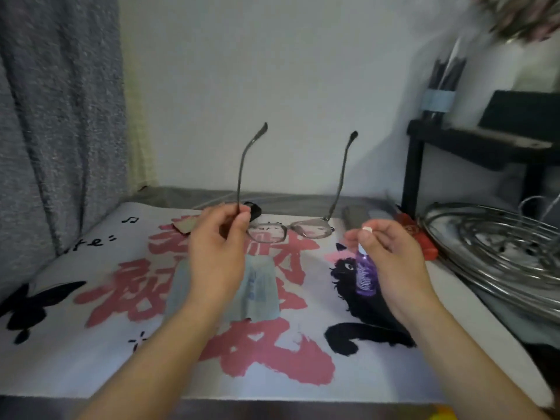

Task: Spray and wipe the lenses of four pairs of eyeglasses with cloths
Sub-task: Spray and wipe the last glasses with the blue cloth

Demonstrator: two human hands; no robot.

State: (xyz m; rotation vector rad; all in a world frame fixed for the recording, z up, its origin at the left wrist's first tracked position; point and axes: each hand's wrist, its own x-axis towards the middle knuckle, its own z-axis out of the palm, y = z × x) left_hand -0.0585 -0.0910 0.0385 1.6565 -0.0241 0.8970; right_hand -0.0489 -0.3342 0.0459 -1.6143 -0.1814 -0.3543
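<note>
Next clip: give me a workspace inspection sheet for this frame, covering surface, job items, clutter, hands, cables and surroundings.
Surface: white printed mat with pink characters and black cat figures.
Job's things: eyeglasses held up, temples open and pointing upward; purple spray bottle; pale blue cloth flat on the mat.
Clutter: red box, metal wire rack, a small dark object behind the left hand.
Grippers: left hand pinches one temple near the hinge; right hand grips the bottle, a finger on its top.
Cables: nothing seen.
Surroundings: grey curtain, white wall, black shelf holding a pen cup.
</note>
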